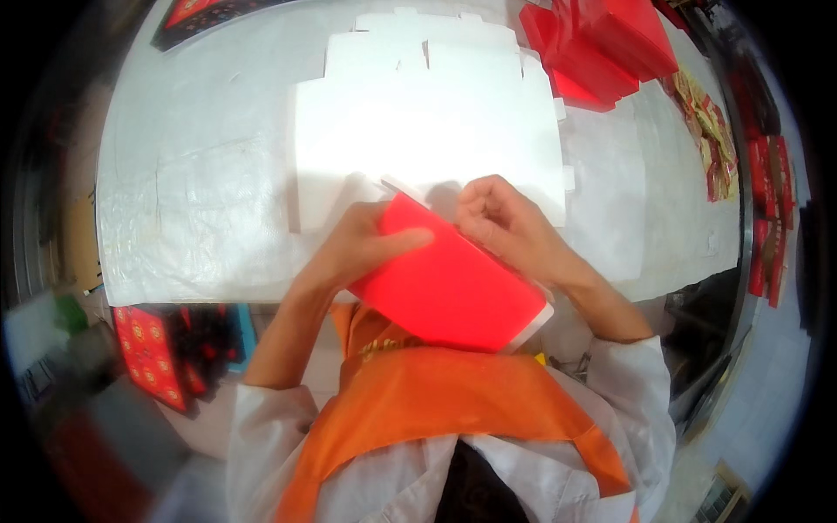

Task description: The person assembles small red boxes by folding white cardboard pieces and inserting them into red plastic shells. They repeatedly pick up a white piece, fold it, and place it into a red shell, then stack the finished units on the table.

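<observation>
A red cardboard box [453, 288] with white flap edges is tilted in front of my orange apron, over the table's near edge. My left hand [370, 240] grips its left end, thumb lying across the red face and the other fingers hidden behind. Along the box's far right edge, my right hand [497, 213] is closed with curled fingers; what they hold, if anything, is hidden. Beyond both hands, flat white cardboard blanks [427, 113] with cut tabs lie in a stack on the table.
Several red boxes [602, 44] are piled at the table's far right. Red and gold packets [706, 135] lie along the right edge. A dark patterned box [218, 17] stands far left. Below the table's left side sits a red patterned carton [153, 353]. A whitish sheet covers the table [192, 200].
</observation>
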`<state>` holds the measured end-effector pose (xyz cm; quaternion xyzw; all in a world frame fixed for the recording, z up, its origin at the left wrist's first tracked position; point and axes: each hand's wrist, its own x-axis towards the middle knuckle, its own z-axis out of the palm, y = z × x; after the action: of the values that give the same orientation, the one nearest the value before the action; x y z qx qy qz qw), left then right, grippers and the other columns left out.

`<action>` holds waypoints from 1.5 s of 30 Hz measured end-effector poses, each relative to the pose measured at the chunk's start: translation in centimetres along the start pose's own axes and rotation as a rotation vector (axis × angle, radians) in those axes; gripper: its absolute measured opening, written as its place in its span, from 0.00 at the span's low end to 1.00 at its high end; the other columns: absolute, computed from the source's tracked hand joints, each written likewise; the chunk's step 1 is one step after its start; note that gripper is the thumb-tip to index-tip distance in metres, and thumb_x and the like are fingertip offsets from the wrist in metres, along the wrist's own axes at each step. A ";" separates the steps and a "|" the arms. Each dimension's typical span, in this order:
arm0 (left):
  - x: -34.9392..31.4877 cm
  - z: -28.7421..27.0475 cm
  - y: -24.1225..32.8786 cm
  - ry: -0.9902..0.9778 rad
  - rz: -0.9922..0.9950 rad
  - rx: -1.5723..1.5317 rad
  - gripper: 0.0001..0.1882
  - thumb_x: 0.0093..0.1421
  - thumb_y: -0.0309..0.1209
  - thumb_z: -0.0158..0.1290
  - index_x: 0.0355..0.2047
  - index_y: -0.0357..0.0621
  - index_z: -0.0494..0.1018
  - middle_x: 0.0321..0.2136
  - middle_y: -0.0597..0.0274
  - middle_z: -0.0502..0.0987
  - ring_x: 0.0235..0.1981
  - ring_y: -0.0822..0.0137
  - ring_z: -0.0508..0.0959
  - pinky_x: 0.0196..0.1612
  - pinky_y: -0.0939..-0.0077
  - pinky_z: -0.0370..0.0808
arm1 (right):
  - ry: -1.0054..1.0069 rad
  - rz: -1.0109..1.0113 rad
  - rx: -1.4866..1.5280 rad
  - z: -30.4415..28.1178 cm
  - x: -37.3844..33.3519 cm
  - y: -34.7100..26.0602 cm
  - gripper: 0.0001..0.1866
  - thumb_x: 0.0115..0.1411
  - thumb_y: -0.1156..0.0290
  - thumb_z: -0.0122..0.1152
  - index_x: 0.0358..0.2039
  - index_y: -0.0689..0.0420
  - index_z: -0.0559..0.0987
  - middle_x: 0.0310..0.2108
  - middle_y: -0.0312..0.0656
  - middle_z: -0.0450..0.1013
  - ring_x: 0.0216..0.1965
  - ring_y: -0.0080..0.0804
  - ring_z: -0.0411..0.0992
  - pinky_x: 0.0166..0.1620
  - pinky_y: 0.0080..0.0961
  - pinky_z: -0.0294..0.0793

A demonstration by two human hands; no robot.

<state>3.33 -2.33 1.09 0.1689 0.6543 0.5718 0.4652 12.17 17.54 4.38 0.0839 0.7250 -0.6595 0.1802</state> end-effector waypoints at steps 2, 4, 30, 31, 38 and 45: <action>-0.3 -0.1 0.6 0.017 -0.026 0.067 0.15 0.50 0.35 0.54 0.34 0.35 0.73 0.28 0.59 0.76 0.31 0.70 0.74 0.36 0.78 0.70 | -0.043 0.104 0.123 -0.1 0.4 0.2 0.06 0.57 0.75 0.46 0.36 0.59 0.68 0.34 0.33 0.67 0.37 0.19 0.65 0.42 0.18 0.64; -0.9 -0.1 0.4 0.048 0.046 0.093 0.15 0.50 0.35 0.54 0.34 0.35 0.72 0.29 0.59 0.75 0.32 0.70 0.74 0.37 0.77 0.70 | -0.162 0.111 0.119 -0.2 0.7 0.4 0.08 0.58 0.73 0.44 0.38 0.58 0.67 0.36 0.33 0.66 0.39 0.19 0.64 0.44 0.18 0.64; -2.6 1.0 -0.1 -0.018 -0.040 -0.217 0.12 0.51 0.28 0.54 0.35 0.35 0.73 0.30 0.63 0.76 0.31 0.76 0.74 0.34 0.83 0.71 | -0.322 0.163 0.364 1.6 0.6 -0.6 0.23 0.61 0.68 0.41 0.57 0.57 0.56 0.51 0.44 0.61 0.50 0.28 0.62 0.52 0.22 0.61; -2.6 1.1 -0.1 -0.015 -0.031 -0.214 0.12 0.51 0.28 0.54 0.35 0.35 0.73 0.29 0.62 0.76 0.31 0.76 0.74 0.33 0.83 0.71 | -0.319 0.160 0.347 1.6 0.6 -0.6 0.23 0.61 0.68 0.41 0.57 0.57 0.56 0.51 0.44 0.61 0.51 0.29 0.61 0.53 0.22 0.61; -2.3 1.2 -0.3 0.014 -0.041 -0.157 0.11 0.51 0.28 0.54 0.34 0.34 0.73 0.29 0.63 0.76 0.31 0.76 0.74 0.33 0.83 0.71 | -0.289 0.241 0.404 1.5 0.0 -1.5 0.22 0.61 0.69 0.42 0.57 0.57 0.58 0.50 0.42 0.63 0.48 0.26 0.63 0.50 0.19 0.63; -2.3 1.4 -0.5 0.006 -0.029 -0.205 0.11 0.52 0.28 0.54 0.34 0.35 0.73 0.30 0.63 0.75 0.31 0.76 0.73 0.34 0.82 0.72 | -0.282 0.218 0.381 1.7 -0.1 -1.5 0.22 0.61 0.69 0.43 0.56 0.58 0.60 0.49 0.40 0.64 0.46 0.23 0.64 0.50 0.19 0.63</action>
<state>5.77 -3.43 1.73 0.1092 0.5963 0.6293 0.4864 11.99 15.71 5.67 0.1011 0.5422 -0.7659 0.3304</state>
